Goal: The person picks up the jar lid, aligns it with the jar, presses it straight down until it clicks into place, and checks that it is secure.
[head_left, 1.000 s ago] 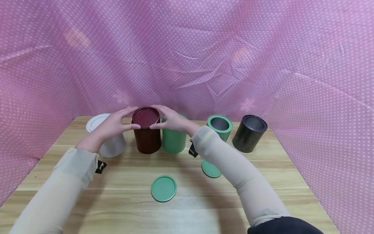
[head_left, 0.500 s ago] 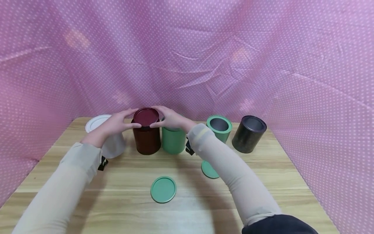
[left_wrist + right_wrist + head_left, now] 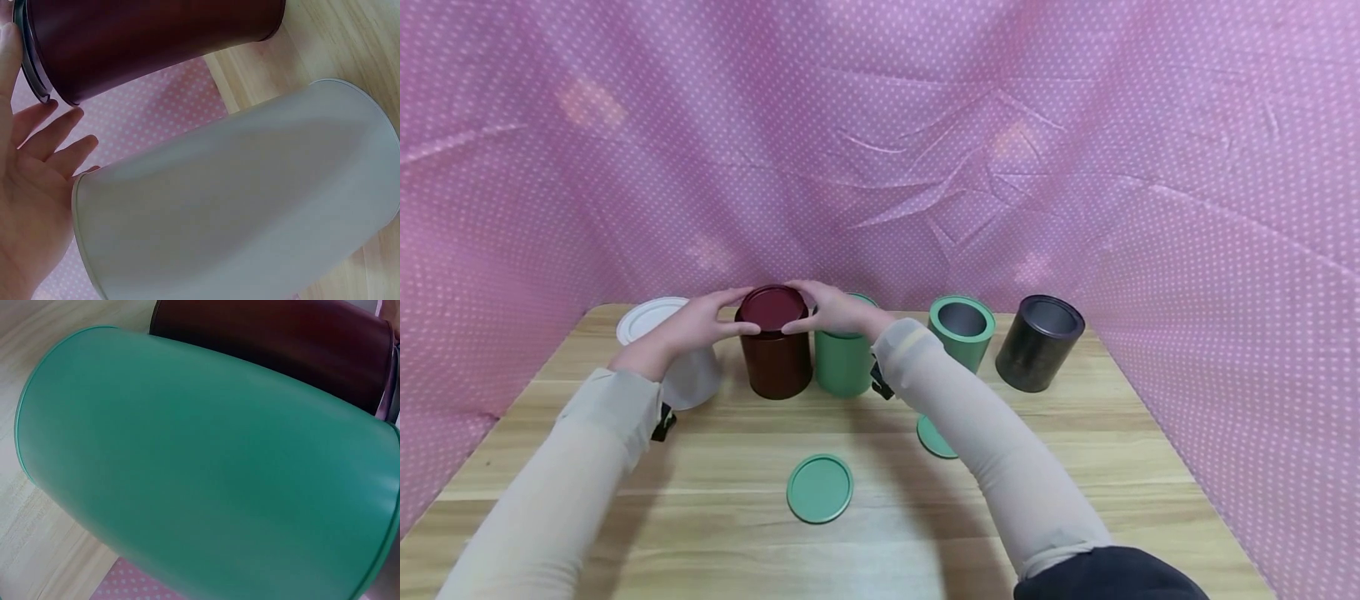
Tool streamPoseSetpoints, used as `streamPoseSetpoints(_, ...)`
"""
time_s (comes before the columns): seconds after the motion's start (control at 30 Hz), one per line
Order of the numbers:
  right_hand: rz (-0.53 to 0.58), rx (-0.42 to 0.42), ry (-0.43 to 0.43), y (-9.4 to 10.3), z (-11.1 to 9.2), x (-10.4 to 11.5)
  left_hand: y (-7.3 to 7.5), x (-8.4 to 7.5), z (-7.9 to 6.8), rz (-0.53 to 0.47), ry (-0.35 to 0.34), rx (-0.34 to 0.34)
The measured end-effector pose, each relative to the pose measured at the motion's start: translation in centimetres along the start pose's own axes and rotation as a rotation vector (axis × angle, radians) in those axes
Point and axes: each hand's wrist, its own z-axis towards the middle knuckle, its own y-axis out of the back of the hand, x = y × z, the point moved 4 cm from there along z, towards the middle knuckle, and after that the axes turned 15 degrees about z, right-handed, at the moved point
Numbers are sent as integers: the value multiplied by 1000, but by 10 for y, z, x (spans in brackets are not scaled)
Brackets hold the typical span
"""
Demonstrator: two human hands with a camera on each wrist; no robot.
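Note:
A dark red can (image 3: pixel 778 367) stands upright at the back of the table. At its top is a dark red lid (image 3: pixel 772 308), with my two hands on opposite sides of it. My left hand (image 3: pixel 692 321) holds the lid's left edge between thumb and fingers. On the other side, my right hand (image 3: pixel 842 310) grips the right edge the same way. In the left wrist view the lid's edge (image 3: pixel 30 56) sits slightly tilted, with a narrow gap to the can's rim. My right fingers are mostly hidden behind the green can (image 3: pixel 212 462) in the right wrist view.
A white can (image 3: pixel 688 379) stands left of the red one, below my left wrist. Further right are an open green can (image 3: pixel 964 350) and an open black can (image 3: pixel 1037 354). One green lid (image 3: pixel 820 489) lies at the front, another green lid (image 3: pixel 934 437) beside my right forearm.
Both hands have come down a little with the dark red lid, closer onto the red can. The other cans and lids stay in place.

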Motion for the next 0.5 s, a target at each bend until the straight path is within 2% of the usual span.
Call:
streamPoseSetpoints(0.33, -27, 21, -18, -4, 4, 0, -1, 7, 4, 49, -4, 18)
streamPoseSetpoints(0.5, -18, 27, -32, -5, 6, -3, -2, 10, 7, 48, -31, 17)
